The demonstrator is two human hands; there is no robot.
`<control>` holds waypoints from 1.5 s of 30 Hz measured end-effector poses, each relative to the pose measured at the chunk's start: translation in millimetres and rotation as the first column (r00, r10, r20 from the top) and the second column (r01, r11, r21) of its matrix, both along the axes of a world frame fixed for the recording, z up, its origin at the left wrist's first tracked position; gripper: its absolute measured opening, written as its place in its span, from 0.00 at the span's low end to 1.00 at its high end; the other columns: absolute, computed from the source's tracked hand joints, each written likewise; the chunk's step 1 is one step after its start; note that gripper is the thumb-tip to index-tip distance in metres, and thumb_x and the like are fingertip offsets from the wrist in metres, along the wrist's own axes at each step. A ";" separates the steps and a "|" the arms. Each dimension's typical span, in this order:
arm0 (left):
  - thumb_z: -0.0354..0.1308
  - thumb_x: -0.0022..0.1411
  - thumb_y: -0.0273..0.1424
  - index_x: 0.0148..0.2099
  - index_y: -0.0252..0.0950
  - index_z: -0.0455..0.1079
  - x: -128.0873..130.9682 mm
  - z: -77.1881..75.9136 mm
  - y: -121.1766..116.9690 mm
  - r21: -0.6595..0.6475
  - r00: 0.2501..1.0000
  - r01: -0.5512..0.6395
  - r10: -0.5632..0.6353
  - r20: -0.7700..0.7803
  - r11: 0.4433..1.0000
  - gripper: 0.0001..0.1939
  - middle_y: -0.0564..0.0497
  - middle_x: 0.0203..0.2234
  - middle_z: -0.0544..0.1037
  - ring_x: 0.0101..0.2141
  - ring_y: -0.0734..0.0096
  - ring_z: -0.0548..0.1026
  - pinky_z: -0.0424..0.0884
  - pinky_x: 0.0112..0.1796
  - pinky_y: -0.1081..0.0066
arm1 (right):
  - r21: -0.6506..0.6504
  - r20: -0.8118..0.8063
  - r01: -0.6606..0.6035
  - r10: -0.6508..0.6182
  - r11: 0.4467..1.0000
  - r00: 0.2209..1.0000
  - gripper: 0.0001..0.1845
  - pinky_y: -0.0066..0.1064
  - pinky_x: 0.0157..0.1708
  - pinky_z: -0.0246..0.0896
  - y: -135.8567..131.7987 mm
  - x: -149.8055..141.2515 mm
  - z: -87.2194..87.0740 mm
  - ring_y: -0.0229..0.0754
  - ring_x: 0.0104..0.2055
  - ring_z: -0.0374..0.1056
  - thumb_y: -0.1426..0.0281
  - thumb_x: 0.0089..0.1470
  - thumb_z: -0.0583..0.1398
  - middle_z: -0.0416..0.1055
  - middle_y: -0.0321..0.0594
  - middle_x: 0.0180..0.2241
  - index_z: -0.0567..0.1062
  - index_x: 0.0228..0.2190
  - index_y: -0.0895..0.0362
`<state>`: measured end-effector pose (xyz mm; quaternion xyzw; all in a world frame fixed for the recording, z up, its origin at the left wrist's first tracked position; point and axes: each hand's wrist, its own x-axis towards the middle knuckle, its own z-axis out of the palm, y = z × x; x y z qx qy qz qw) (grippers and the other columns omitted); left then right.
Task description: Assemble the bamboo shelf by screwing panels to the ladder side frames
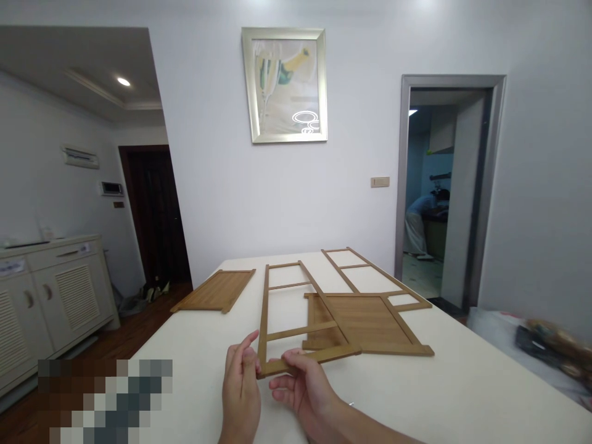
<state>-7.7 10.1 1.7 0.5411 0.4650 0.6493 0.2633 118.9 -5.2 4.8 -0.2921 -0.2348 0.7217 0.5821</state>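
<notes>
Landmark: the open frame (300, 331), wood, crossbars, near end in both hands, pointing away over the white table (185, 376).

Left hand (241, 382): at its near-left corner, fingers bent, thumb and index almost together, tips touching the corner. Can't tell if that's a real grip. Right hand (305, 385): closed on its near rail, thumb on top, other fingers curled below.

Small shiny bit (351, 404) on the table, nearer than the frame, beside the right wrist. Too small to ID.

Right panel (370, 320): solid wood, partly under the open frame's right side, sticking out to the right. Left panel (217, 290): also solid, flat on the table, left of the open frame, apart from it. Second frame (379, 270): open type, beyond and right of the open frame, near end overlapping the right panel's far edge in view.

Off the table, right of the open frame: clear plastic with brown and dark items (546, 345). Left: white cabinet (55, 290).

Past the open frame: wall with framed picture (289, 86), switch plate (380, 182) to its right, then doorway (402, 185). Person (419, 216) bent over a counter inside.
</notes>
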 end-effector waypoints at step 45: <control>0.61 0.55 0.53 0.39 0.38 0.65 10.8 14.6 -5.4 -0.070 0.947 0.190 -0.164 0.277 0.979 0.23 0.59 0.17 0.67 0.17 0.73 0.67 0.64 0.19 0.75 | 0.494 0.864 -0.529 -0.456 0.690 0.212 0.07 0.29 0.29 0.52 -17.3 6.5 -1.2 0.39 0.27 0.61 0.70 0.57 0.53 0.69 0.36 0.28 0.63 0.39 0.54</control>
